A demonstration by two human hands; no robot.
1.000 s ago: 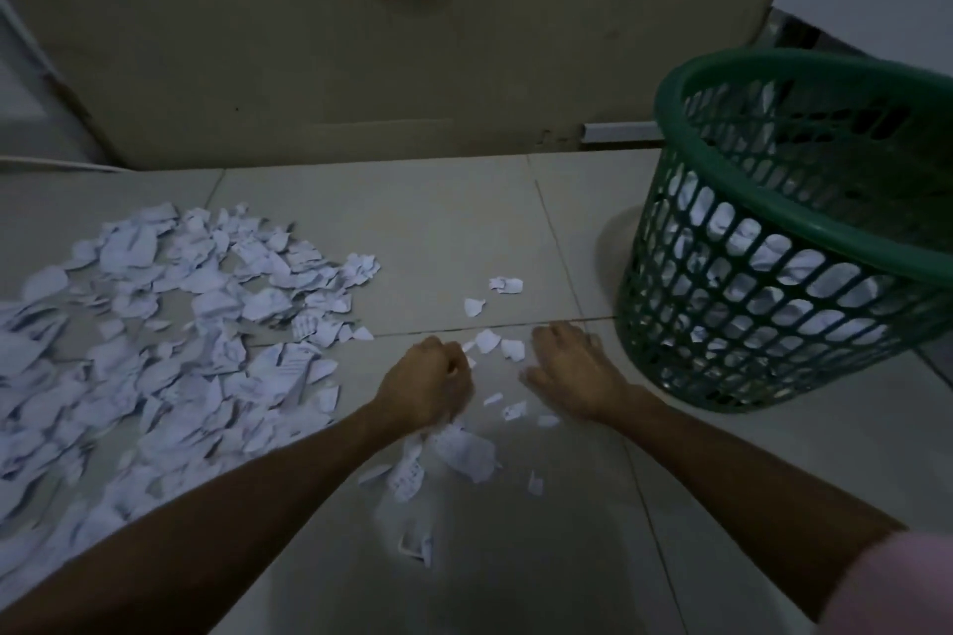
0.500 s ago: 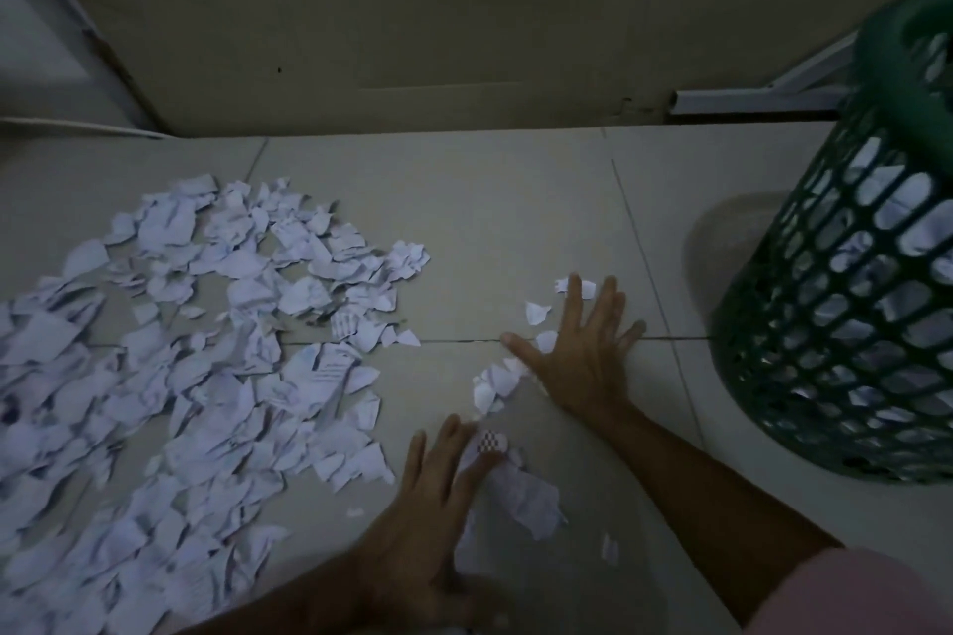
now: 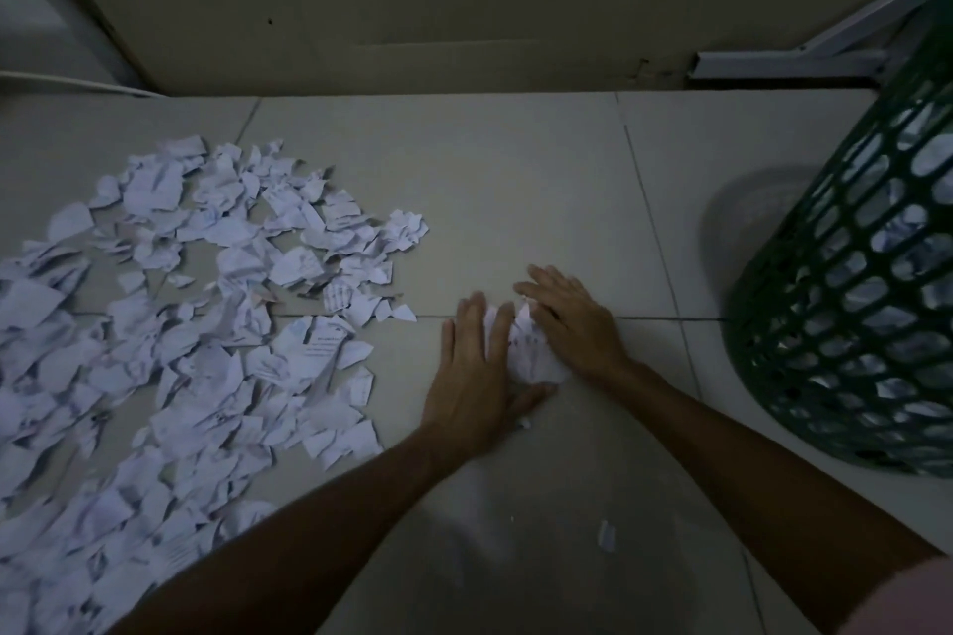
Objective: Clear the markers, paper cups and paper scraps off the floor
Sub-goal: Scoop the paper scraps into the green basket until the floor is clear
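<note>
A small heap of white paper scraps lies on the tiled floor, pressed between my two hands. My left hand lies flat against its left side with the fingers apart. My right hand cups its right side, palm down. A wide spread of torn paper scraps covers the floor to the left. One stray scrap lies nearer to me, between my forearms. No markers or paper cups are visible.
A green plastic lattice basket with paper inside stands at the right, close to my right forearm. A wall runs along the back, with a white metal rail at its foot on the right.
Both hands have swept together, gathering the loose scraps near the tile joint into one small heap between them. The camera has tilted down and left; the basket is now partly out of frame.
</note>
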